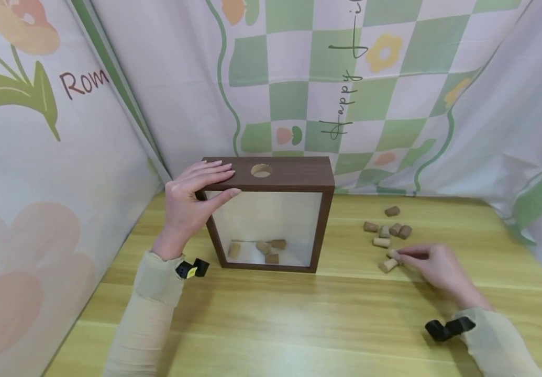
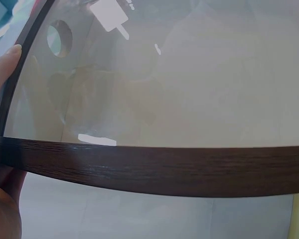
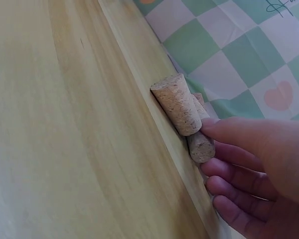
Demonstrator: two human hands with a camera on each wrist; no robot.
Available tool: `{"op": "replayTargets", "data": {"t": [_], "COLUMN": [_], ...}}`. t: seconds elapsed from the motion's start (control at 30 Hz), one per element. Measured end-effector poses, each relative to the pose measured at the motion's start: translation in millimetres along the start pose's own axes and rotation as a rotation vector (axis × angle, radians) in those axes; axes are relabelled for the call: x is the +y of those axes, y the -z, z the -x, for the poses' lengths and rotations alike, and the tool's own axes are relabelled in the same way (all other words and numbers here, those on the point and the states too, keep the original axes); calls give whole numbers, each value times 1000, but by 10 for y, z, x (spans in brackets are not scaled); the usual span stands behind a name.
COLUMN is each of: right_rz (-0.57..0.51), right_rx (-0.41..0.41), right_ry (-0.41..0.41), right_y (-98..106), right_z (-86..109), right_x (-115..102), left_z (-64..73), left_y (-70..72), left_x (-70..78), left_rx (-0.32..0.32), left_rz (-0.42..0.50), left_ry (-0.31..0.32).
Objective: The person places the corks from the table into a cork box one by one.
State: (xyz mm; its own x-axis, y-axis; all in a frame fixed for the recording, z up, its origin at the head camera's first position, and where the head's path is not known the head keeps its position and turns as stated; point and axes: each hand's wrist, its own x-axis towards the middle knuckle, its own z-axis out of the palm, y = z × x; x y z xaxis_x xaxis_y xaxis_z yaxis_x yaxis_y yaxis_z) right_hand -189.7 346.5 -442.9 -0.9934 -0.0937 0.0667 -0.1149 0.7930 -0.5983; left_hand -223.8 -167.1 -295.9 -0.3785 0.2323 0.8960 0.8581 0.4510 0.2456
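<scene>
A dark brown wooden box frame [image 1: 324,230] with a clear front stands upright on the table. There is a round hole [image 1: 261,170] in its top. Behind the front, several corks [image 1: 272,258] lie at the bottom. My left hand [image 1: 195,196] grips the box's upper left corner, fingers over the top and thumb [image 2: 7,62] on the front edge. To the right of the box, my right hand [image 1: 435,264] pinches a cork [image 3: 202,149] between thumb and fingertips. Another cork [image 3: 177,104] lies right against it.
Several loose corks [image 1: 385,230] lie on the wooden table [image 1: 271,324] just beyond my right hand. A checked green and white curtain [image 1: 327,94] hangs behind the box, and a floral curtain [image 1: 63,173] hangs on the left.
</scene>
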Motion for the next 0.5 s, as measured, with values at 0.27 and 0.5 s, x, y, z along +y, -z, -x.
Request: {"op": "replayTargets", "data": {"t": [0.27,0.5], "right_rz": [-26,-42], "right_rx": [26,67], "right_ry": [3,7], "right_y": [-18,-21], "right_z": [17,35], "right_x": [8,4], "left_z": [2,8], "left_y": [-8,-1], "left_x": [6,-2], "left_rx": [11,-2], "left_rz": [22,3], "left_ry": [9,8]}}
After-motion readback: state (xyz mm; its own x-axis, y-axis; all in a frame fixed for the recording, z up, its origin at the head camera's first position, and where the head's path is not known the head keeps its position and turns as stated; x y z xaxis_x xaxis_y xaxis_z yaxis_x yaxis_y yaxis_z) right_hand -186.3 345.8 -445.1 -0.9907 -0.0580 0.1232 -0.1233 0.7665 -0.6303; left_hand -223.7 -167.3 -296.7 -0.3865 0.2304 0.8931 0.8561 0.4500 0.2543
